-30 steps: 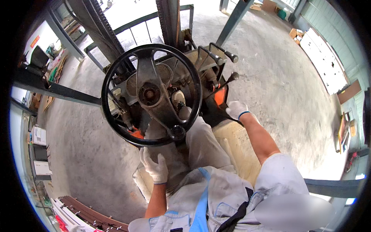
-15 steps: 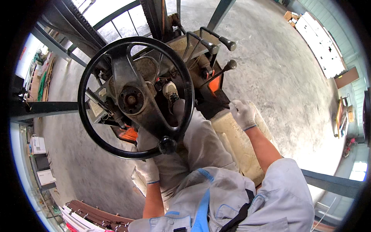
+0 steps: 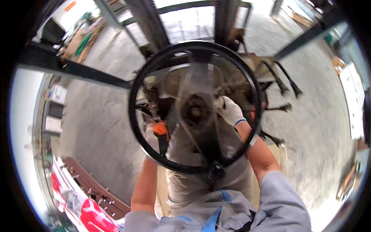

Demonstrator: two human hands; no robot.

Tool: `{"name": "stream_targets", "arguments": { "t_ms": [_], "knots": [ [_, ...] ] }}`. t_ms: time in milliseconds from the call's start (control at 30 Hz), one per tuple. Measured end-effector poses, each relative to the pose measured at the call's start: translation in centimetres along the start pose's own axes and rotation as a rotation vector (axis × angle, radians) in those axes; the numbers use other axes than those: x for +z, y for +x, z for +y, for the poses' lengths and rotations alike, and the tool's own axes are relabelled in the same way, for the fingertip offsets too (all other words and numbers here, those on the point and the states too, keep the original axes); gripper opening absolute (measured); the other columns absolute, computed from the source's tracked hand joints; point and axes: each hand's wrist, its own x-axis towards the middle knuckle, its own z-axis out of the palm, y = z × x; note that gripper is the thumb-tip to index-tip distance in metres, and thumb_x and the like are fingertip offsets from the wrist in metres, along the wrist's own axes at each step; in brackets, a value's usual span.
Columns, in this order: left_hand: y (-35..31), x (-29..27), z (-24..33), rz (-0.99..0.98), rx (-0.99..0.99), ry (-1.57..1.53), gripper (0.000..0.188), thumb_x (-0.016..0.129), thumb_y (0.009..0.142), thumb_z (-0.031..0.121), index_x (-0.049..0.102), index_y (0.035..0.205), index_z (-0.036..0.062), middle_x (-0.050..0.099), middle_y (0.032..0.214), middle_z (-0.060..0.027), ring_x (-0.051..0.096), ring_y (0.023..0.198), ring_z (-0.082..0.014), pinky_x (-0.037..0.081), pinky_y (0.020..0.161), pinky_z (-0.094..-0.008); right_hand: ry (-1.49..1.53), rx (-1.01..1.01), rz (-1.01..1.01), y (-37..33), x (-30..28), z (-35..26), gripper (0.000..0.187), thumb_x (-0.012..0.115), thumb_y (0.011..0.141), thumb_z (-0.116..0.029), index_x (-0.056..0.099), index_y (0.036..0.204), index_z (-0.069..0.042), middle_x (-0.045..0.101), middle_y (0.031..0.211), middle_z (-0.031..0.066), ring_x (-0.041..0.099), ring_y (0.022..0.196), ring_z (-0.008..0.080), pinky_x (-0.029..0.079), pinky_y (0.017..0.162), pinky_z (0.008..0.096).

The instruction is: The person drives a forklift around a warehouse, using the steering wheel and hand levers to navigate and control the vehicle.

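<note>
In front of me a black steering wheel point(image 3: 135, 112) with a spinner knob point(image 3: 216, 170) at its near rim spans the middle of the view. My right hand point(image 3: 231, 112), in a white glove, reaches under the rim to the steering column, just right of the wheel's hub point(image 3: 196, 111). Its fingers are bent in a pinch at the column; whatever lies between them is hidden. My left hand point(image 3: 151, 135), also gloved, is low on the wheel's left side, partly behind the rim and smeared by motion. An orange part point(image 3: 159, 128) is right beside it.
To the right of the wheel stand several black control levers point(image 3: 286, 91). Dark mast uprights point(image 3: 148, 21) rise ahead, and a dark frame bar point(image 3: 92, 73) crosses at left. Grey concrete floor point(image 3: 98, 131) surrounds the forklift. Brown and white long pieces point(image 3: 89, 181) lie at lower left.
My right hand has left the seat's right side and moved forward and left to the steering column. My left hand has moved forward from beside my thigh. The view has turned left.
</note>
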Motion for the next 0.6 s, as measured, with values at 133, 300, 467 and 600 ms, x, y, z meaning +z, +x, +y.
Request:
{"name": "stream_targets", "arguments": {
  "t_ms": [133,300,467,600],
  "knots": [
    [8.1,-6.3,-4.7,0.195,-0.33,-0.062,0.033,0.059,0.106,0.018,0.059,0.131,-0.0039,0.065,0.125,-0.013,0.063,0.116,-0.024,0.052,0.101,-0.0395,1.625,0.526,-0.181,7.1,8.8,6.2,0.043,0.053,0.11,-0.032,0.06,0.141,-0.003,0.067,0.138,0.016,0.062,0.124,0.0303,0.053,0.103,0.0417],
    [15.6,-7.7,-10.1,0.109,-0.463,-0.129,0.029,0.059,0.107,0.02,0.061,0.126,-0.0019,0.066,0.118,-0.0119,0.065,0.11,-0.0242,0.054,0.096,-0.0391,0.994,0.249,-0.083,7.5,13.1,11.2,0.046,0.072,0.092,-0.002,0.06,0.136,0.002,0.066,0.139,0.0148,0.064,0.126,0.0264,0.052,0.105,0.0419],
    [21.4,-5.8,-14.2,-0.015,-0.514,-0.199,0.026,0.059,0.108,0.023,0.064,0.12,0.0,0.068,0.11,-0.0109,0.067,0.103,-0.0245,0.055,0.091,-0.0387,0.711,0.248,0.017,6.3,11.4,8.9,0.027,0.072,0.095,-0.008,0.069,0.121,0.001,0.075,0.117,0.013,0.071,0.108,0.0252,0.057,0.093,0.0396],
    [24.2,-5.0,-16.7,-0.068,-0.506,-0.251,0.025,0.059,0.108,0.025,0.066,0.116,0.0015,0.07,0.105,-0.0101,0.069,0.098,-0.0247,0.057,0.088,-0.0384,1.254,0.325,0.019,5.7,10.3,7.1,0.02,0.067,0.101,-0.013,0.071,0.117,-0.001,0.075,0.11,0.0126,0.071,0.101,0.0272,0.057,0.089,0.0403]
  ]
}}
